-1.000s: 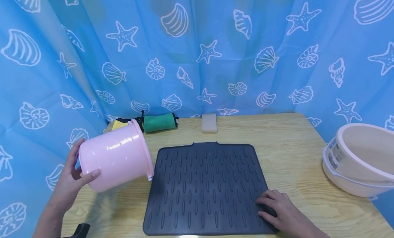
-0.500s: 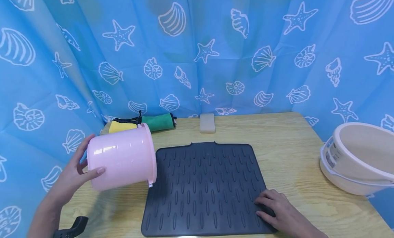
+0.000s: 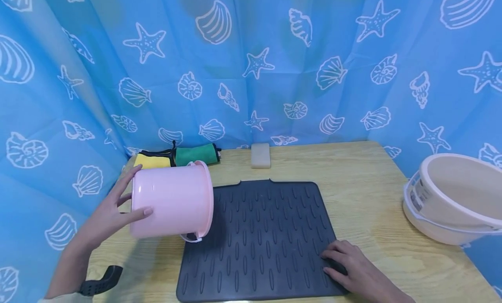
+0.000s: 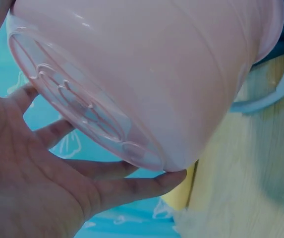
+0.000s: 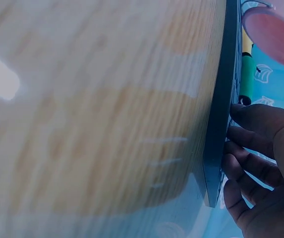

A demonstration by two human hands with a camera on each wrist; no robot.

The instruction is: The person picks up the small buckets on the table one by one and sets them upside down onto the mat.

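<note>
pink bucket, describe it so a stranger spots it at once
On the wooden table lies a dark ribbed mat. At its left edge in the head view, the bucket is held sideways, mouth facing right. Unlike the cream plasticware at far right, it is pink.

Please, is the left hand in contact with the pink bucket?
Touching. The left wrist view shows it: the left hand has a fingertip against the bottom edge of the pink bucket.

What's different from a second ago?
The left hand has moved the pink bucket rightward, toward the middle of the dark mat, and turned it nearer level. Nothing was newly gripped or released. The right hand stayed at the mat's right edge.
</note>
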